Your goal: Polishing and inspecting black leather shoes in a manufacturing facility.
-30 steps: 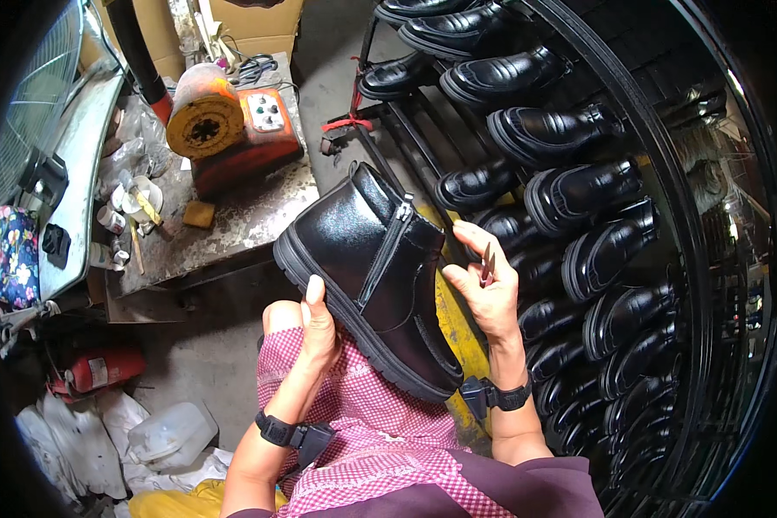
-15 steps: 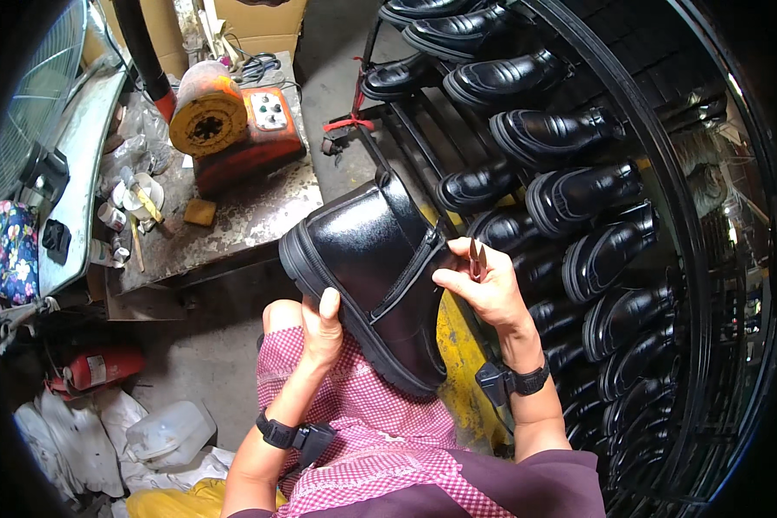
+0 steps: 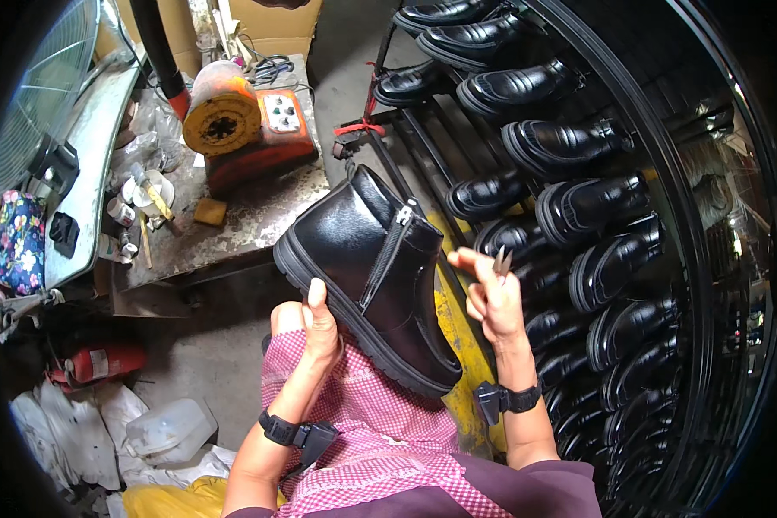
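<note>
One view, head cam. Left hand [image 3: 318, 321] grips the sole edge of the black zip boot [image 3: 373, 274] at frame centre, over the lap. Right hand [image 3: 489, 298] at 3 o'clock of the boot, apart from it, fingers closed on small metal snips [image 3: 502, 259]. Shoe rack [image 3: 578, 198] at 2 o'clock, table [image 3: 233, 226] at 10.

A single head-worn fisheye view looks steeply down from close above the person's lap, facing forward over the table [image 3: 233, 229] at left and shoe rack [image 3: 578, 216] at right.
</note>
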Demonstrator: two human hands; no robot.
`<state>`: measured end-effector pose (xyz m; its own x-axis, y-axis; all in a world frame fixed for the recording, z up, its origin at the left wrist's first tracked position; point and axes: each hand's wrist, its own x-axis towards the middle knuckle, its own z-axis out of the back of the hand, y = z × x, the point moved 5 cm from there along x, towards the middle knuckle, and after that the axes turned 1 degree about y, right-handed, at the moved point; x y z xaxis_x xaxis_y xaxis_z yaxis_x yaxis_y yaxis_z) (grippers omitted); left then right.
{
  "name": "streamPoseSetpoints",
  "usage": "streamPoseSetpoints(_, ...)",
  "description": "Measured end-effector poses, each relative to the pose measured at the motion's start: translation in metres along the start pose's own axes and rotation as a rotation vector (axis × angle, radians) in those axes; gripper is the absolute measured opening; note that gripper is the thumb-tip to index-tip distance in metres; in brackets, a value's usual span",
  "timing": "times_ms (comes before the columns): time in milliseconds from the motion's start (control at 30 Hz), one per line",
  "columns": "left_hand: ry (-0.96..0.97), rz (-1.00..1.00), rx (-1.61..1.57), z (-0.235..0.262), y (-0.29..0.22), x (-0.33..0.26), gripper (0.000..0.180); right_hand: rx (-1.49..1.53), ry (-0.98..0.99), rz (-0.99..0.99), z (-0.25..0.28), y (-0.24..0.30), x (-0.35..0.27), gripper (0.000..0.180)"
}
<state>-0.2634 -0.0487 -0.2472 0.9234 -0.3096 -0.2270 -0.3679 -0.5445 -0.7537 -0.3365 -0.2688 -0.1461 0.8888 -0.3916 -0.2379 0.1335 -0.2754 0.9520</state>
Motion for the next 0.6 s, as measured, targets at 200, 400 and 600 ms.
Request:
streamPoseSetpoints(200, -0.083, 0.060, -0.234, -0.025, -0.020, -0.006, 0.066, -0.184, 0.218, -0.446, 0.020, -0.075, -0.017, 0.043)
streamPoseSetpoints(400, -0.084, 0.046, -0.259, -0.026, -0.022, -0.009, 0.063, 0.494, 0.324, -0.590, 0.002, -0.110, -0.034, 0.052)
streamPoseSetpoints(600, -0.100, 0.110, -0.284, -0.025, -0.025, 0.006, 0.070, 0.730, 0.393, -0.592, 0.001, -0.114, -0.041, 0.055)
